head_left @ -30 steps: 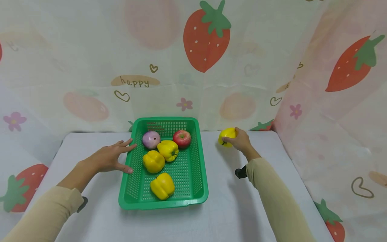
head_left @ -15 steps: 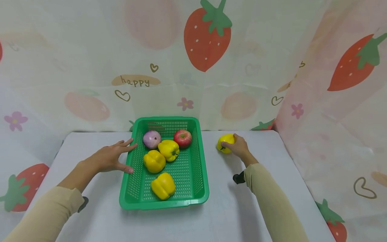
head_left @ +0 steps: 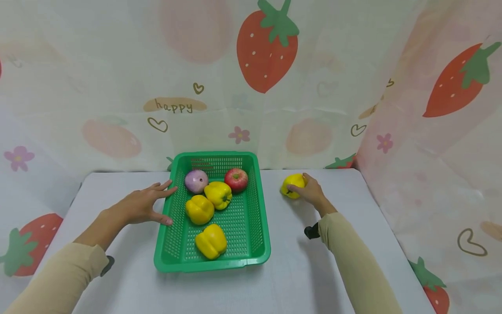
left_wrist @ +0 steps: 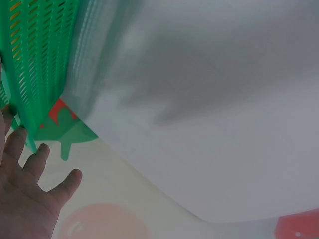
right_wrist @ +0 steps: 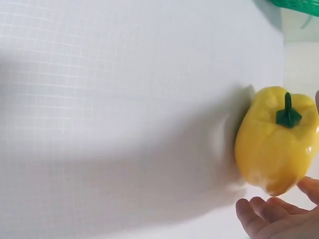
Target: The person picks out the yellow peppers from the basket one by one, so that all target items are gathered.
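Right hand pinches yellow pepper between thumb and fingers, pepper just left of hand, on or barely above bench. Left hand spread wide, gripping nothing, at basket. Step seems pepper grip; next calls for steady pinch.

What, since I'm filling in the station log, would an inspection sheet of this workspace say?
Surface: white-covered table, shaded in places.
Job's things: green basket holding three yellow peppers, a red apple and a purple round item; a fourth pepper, stem showing, right of the basket.
Clutter: nothing seen.
Grips: left grip, fingers spread, at the basket's left rim; right grip with thumb and a finger on opposite sides of the fourth pepper.
Cables: nothing seen.
Surroundings: strawberry-print backdrop behind and on both sides.
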Demonstrator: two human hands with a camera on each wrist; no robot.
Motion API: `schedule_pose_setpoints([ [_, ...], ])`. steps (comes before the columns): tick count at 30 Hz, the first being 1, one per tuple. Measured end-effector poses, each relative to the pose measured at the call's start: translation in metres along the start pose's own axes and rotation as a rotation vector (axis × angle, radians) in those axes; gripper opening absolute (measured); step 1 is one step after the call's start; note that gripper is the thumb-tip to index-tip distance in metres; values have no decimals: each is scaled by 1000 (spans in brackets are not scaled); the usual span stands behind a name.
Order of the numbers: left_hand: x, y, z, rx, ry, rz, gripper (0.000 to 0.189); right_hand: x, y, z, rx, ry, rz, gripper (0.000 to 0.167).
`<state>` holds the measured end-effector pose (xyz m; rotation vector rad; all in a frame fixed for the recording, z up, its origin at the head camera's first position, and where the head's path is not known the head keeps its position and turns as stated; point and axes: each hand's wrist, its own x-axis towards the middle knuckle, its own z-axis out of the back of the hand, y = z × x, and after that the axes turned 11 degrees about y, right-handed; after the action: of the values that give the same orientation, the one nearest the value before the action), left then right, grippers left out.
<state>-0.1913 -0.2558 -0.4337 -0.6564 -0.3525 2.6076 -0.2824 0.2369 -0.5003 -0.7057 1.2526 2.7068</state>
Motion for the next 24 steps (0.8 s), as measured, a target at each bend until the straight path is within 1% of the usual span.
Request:
schedule_pose_setpoints([
  [3, 0, 0, 0, 3, -2, 0, 105, -2, 2, 4, -10, -5, -4, 92],
  [6, 0, -1, 0, 2, -3, 2, 105, -5, 8, 9, -24, -8, 18, 93],
  [13, -1, -1, 0, 1, -1, 7, 105, -13, 29, 24, -97, -5, 118, 93],
  [18, -1, -2, 2, -2, -1, 7, 106, -20, 55, 29, -109, -9, 179, 93],
  [21, -2, -3, 2, -4, 1, 6, 107, -25, 72, 28, -94, -5, 212, 94],
  [24, -1, -3, 1, -8, 5, 7, 106, -27, 87, 25, -95, 17, 252, 96],
])
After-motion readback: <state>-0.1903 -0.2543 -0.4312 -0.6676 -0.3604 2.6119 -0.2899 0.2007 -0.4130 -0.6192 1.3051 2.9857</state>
